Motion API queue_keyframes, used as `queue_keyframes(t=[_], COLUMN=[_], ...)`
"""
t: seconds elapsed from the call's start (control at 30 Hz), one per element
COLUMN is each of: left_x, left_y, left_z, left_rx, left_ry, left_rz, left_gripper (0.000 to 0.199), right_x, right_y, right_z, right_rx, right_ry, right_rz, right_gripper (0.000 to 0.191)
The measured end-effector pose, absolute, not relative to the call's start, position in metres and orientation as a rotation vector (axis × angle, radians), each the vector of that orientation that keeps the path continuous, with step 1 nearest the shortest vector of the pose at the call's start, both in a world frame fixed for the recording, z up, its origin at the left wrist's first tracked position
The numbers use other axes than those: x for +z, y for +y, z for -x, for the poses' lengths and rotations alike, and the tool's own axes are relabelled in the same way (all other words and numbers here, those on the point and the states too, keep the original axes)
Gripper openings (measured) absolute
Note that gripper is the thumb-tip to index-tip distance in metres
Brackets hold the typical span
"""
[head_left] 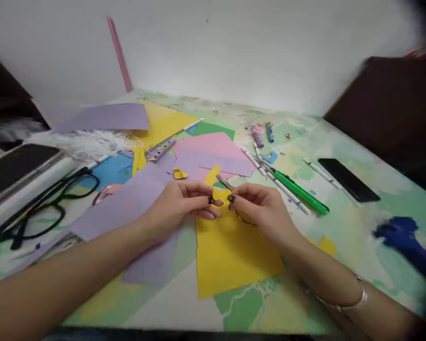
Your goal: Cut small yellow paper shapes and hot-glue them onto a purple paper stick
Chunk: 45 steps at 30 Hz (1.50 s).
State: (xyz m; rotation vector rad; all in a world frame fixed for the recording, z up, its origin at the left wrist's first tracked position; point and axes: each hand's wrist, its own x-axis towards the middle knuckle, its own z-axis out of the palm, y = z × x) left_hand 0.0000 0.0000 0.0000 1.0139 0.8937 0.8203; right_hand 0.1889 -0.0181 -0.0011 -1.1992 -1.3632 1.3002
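Note:
Between my two hands is a small yellow paper heart. My left hand pinches its left side between thumb and fingers. From the other side, the thumb and fingertip of my right hand pinch its right edge. A large yellow paper sheet lies on the table under the hands, with a narrow strip at its top. Scissors rest behind the heart, their blades pointing up and left; the right hand hides most of their handles. A curled yellow scrap lies just beyond the left hand.
Purple sheets and black glasses lie to the left. Pink paper is farther back. On the right are a green cutter, a black phone and a blue glue gun. White string piles at back left.

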Motion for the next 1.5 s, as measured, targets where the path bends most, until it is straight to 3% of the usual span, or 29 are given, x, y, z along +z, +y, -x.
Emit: queue_keyframes(t=[0.43,0.63,0.8,0.9,1.07,1.13,1.23,1.37,1.5], left_x=[-0.006,-0.004,0.0,0.008,0.02,0.023,0.025,0.02,0.01], left_y=[0.004,0.003,0.002,0.007,0.026,0.035,0.046,0.053,0.049], left_z=[0.0,0.0,-0.001,0.003,0.031,0.043,0.056,0.061,0.052], left_rx=[0.733,0.742,0.733,0.764,0.787,0.654,0.515,0.438,0.609], left_ry=[0.78,0.824,0.88,1.014,1.331,1.449,1.624,1.807,1.896], left_rz=[-1.075,-1.112,-1.197,-1.311,-1.554,-1.662,-1.824,-2.052,-2.353], left_gripper=[0.011,0.009,0.008,0.005,0.005,0.008,0.011,0.009,0.015], right_x=[0.004,0.004,-0.001,0.001,0.013,0.015,0.013,0.008,0.008], right_y=[-0.023,-0.023,-0.025,-0.023,-0.013,-0.008,-0.003,0.0,0.0], right_z=[-0.186,-0.186,-0.185,-0.189,-0.206,-0.212,-0.217,-0.219,-0.219], right_rx=[1.332,1.259,1.115,1.011,0.43,0.311,0.259,0.318,0.34], right_ry=[-1.423,-1.518,-1.594,-1.624,-1.948,-2.07,-2.163,-2.208,-2.197], right_rz=[1.13,1.156,1.212,1.271,1.586,1.745,1.939,1.986,2.0], right_gripper=[0.005,0.016,0.013,0.017,0.003,0.009,0.016,0.012,0.007])
